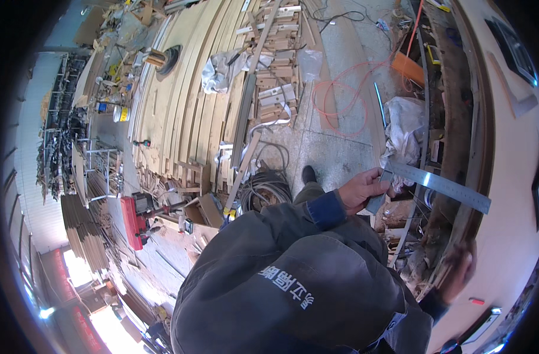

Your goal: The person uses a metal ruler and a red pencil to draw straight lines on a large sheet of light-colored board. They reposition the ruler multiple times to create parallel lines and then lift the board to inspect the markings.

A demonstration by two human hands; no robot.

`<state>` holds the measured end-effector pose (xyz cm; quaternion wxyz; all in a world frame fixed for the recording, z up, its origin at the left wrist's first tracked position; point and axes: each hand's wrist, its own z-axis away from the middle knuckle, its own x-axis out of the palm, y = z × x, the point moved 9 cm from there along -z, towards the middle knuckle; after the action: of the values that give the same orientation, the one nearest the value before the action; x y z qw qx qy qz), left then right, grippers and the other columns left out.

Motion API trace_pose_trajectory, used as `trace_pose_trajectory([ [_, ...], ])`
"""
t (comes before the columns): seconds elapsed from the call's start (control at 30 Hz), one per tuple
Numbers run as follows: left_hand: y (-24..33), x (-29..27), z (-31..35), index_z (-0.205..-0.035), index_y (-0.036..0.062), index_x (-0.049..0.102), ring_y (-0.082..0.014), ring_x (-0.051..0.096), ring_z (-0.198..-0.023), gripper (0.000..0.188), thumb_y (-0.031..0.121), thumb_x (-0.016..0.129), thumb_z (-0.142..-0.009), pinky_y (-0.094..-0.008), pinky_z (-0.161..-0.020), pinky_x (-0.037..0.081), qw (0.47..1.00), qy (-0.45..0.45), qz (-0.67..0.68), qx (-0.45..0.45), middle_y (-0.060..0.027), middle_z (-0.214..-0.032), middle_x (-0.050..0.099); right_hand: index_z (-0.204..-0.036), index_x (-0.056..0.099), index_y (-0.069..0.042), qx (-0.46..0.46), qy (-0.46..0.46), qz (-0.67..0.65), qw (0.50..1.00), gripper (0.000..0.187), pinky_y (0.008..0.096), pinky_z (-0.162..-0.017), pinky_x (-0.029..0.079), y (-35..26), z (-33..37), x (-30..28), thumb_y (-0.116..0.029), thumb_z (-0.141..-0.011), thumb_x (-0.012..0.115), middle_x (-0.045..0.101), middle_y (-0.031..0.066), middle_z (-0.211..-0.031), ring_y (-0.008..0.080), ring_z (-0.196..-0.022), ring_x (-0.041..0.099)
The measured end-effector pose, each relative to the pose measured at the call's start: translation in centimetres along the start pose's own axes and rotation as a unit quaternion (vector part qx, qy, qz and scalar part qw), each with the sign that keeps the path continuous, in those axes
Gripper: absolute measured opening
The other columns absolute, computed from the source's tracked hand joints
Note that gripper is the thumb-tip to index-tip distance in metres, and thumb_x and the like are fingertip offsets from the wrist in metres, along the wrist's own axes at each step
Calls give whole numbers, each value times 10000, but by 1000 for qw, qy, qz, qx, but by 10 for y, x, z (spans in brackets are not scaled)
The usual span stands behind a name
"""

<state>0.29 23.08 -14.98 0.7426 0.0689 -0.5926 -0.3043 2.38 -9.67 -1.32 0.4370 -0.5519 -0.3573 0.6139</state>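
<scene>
A steel try square [441, 185] is in my left hand [363, 190], thumb and fingers closed around it at the stock end. Its long, shiny blade points right and reaches over the edge of the pale workbench [508, 177]. Near that edge and lower in the view is my right hand [458, 268]. Motion smears its fingers, so whether they hold anything is unclear.
Below the bench, a dark shelf [441, 141] holds clutter and a crumpled white bag [405, 127]. A red hose [340, 85] loops across the floor. Coiled dark cable [266, 192] lies ahead of me, beside stacked wood boards [181, 106]. A red machine [131, 223] stands left.
</scene>
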Motion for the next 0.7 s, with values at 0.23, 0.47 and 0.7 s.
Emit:
trace_pose_trajectory([
  [0.23,68,-57,42,-1271,9,505,-133,670,-967,376,188,674,-988,-276,-874,521,988,26,-148,12,-102,-1090,700,-1423,448,49,35,-54,-191,979,561,348,-859,546,-64,-47,221,-361,-1046,519,637,215,-1219,289,-1102,640],
  [0.47,156,-161,68,-1227,-13,508,-127,676,-952,351,197,664,-994,-277,-812,526,975,123,-181,36,-107,-1051,730,-1293,500,34,131,-165,-329,920,405,460,-904,578,-30,-93,385,-286,-1046,529,620,259,-1222,346,-1121,634],
  [0.7,214,-264,72,-1119,5,606,-119,676,-889,286,274,620,-1023,-287,-779,543,954,211,-212,-32,-74,-1002,728,-1255,517,17,184,-152,-332,913,302,485,-973,538,-25,-147,514,-215,-1063,487,638,212,-1180,300,-1097,637],
])
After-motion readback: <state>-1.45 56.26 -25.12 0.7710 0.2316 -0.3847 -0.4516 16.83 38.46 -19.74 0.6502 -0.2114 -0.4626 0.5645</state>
